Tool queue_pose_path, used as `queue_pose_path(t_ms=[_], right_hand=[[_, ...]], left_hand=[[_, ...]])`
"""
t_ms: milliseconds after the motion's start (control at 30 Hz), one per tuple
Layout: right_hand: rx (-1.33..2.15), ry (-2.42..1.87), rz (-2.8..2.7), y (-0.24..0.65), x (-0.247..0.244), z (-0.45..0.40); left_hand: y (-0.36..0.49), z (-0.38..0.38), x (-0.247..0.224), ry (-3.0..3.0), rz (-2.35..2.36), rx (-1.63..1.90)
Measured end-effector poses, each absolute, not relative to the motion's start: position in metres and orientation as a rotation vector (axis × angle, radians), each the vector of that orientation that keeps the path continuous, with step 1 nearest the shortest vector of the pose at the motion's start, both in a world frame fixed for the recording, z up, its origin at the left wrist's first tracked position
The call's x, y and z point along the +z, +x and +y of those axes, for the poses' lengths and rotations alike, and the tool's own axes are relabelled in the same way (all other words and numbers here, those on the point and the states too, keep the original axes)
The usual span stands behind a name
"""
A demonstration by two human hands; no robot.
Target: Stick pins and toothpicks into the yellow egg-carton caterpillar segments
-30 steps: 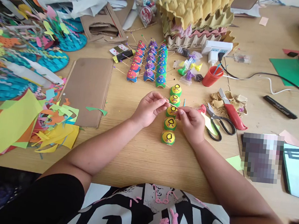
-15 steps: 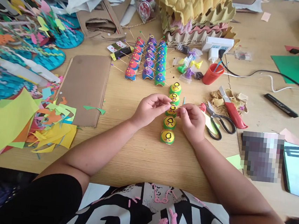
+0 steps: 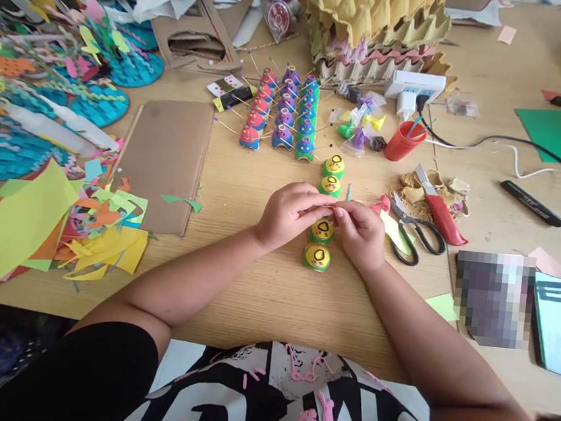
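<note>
My left hand and my right hand meet fingertip to fingertip, both pinched closed. Between them is a thin pale stick, now almost wholly covered by the fingers; whether anything sits on its end I cannot tell. Right below and behind the fingers runs a column of small yellow-and-green painted egg-carton cups with drawn faces and black rings on top. The nearest is a yellow-green cup, and the hands hide one in the middle. Beyond stand rows of finished-looking cups with pins stuck in: red-blue cups, purple cups and green-blue cups.
Scissors, a red-handled knife and a red cup stand to the right. Stacked egg trays are at the back. Cardboard and paper scraps lie on the left, phones at far right.
My hands have come together, closing the gap where the thin stick showed between them. The whole view has shifted slightly, so the table things appear a little further right.
</note>
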State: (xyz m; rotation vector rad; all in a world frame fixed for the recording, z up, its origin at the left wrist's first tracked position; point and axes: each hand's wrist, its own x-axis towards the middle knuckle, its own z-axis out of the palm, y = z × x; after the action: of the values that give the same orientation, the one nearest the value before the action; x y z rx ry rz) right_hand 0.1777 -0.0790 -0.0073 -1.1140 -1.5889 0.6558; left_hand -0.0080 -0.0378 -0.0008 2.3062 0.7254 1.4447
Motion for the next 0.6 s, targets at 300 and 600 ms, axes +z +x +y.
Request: queue_pose_path(t_ms=[300, 600], right_hand=[[0.831, -1.062, -1.541, 0.1779, -0.0049, -0.0813], [0.922, -1.03, -1.434, 0.1749, -0.0044, -0.0815]], left_hand=[[-0.0113, -0.0375, -0.0029, 2.443, 0.693, 1.51], [-0.0078, -0.0399, -0.0011, 2.294, 0.68, 1.433]])
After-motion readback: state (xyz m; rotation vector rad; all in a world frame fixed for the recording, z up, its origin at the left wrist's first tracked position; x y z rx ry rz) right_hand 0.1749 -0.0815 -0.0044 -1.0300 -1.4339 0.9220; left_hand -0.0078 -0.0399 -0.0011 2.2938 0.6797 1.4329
